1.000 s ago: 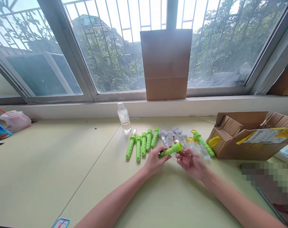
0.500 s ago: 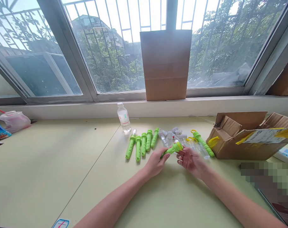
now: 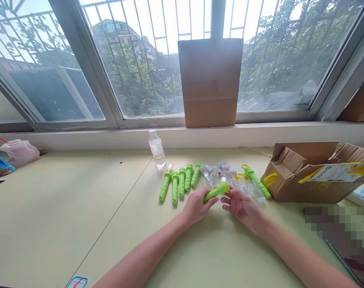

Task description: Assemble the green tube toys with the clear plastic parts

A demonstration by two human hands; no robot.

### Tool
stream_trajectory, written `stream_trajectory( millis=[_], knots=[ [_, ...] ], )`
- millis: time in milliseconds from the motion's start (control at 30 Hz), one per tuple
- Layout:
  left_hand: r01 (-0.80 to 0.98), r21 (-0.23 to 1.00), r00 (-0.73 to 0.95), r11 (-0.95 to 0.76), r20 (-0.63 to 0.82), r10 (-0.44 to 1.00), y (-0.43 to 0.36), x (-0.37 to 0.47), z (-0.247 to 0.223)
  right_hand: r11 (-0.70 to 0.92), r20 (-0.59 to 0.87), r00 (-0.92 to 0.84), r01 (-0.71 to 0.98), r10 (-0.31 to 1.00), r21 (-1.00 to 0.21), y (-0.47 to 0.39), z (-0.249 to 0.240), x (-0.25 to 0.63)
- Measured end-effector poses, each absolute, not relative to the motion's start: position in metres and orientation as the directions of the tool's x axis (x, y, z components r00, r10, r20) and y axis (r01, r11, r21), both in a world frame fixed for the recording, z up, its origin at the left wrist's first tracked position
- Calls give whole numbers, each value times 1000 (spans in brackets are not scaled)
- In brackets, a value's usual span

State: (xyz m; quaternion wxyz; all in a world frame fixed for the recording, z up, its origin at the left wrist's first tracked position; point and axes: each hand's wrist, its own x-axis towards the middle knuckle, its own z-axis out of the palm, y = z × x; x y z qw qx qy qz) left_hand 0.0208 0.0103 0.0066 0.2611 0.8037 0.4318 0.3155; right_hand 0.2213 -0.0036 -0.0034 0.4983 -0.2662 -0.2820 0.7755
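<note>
My left hand (image 3: 197, 206) is wrapped round the lower part of a green tube (image 3: 213, 193) with a yellow ring at its top end. At that ringed end, the fingers of my right hand (image 3: 240, 204) touch the tube, thumb and finger by the ring and the other fingers loosely curled. Several green tubes (image 3: 182, 183) lie side by side left of my hands; the leftmost has a clear top. Behind my hands is a pile of clear plastic pieces (image 3: 214, 171). One more green tube (image 3: 258, 183), with a yellow loop, lies to the right.
A water bottle (image 3: 157, 150) stands behind the tubes. At the right sits an open cardboard box (image 3: 307, 192), with a pixelated area in front. A pink bag (image 3: 20, 153) and a blue packet (image 3: 0, 164) lie far left. Cardboard (image 3: 210, 84) leans against the window.
The ringed end of the held tube has dipped slightly, and my right hand has shifted a little left with its fingers at the ring.
</note>
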Motion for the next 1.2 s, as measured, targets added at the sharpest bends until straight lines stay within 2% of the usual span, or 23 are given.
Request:
stream_trajectory(
  millis=[300,833,1000,1200],
  knots=[
    [528,708,376,-469,300,877,9,23,5,-360,-144,-374,-613,916,-703,-3,-2,222],
    [432,715,430,-549,371,823,11,18,8,-354,-166,-344,-610,924,-709,-2,-2,222],
    [426,723,465,-544,340,817,11,18,8,-376,-147,-403,-579,903,-723,-7,4,220],
    [428,728,479,-535,319,818,11,17,8,-375,-164,-377,-594,911,-712,-4,-1,221]
  ],
)
